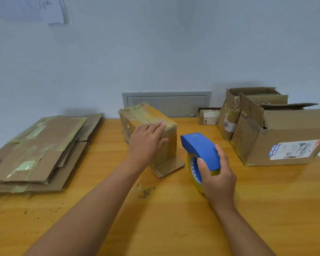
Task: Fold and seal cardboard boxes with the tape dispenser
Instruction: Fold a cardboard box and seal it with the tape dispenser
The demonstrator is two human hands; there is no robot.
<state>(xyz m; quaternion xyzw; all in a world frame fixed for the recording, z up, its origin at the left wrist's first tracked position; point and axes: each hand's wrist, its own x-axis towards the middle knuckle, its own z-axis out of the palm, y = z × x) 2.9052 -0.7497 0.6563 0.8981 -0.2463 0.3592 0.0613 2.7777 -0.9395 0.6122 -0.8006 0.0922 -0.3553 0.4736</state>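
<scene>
Leftmost on the wooden counter (pixel 174 209) lies a stack of flattened cardboard boxes (pixel 39 152), their faces streaked with old yellowish tape, the pile reaching back toward the pale wall (pixel 155 52). Near the middle stands a small taped cardboard box (pixel 146 117), closed along its top, with one loose flap (pixel 169 168) splayed flat on the counter at its near end. On this box rests the left hand (pixel 146 143), palm down over the near top edge, fingers straight and together, thumb along the right side; its grip is open and it curls round nothing, only presses on the cardboard. Behind the box, set in the wall, is a grey metal panel (pixel 166 103). Just right of the box, close to it though contact cannot be judged, is the blue tape dispenser (pixel 199 148), its blue hood pointing toward the box and a roll of clear yellowish tape (pixel 194 172) under it, low over the counter. The right hand (pixel 217 174) grips the dispenser from behind, thumb on the near left side of the hood and fingers wrapped over the right side. Farther back to the right stands a small labelled carton (pixel 209 116) against the wall. At the far right sit larger open boxes (pixel 277 133) with torn flaps, the nearest one carrying a white shipping label (pixel 294 149)
</scene>
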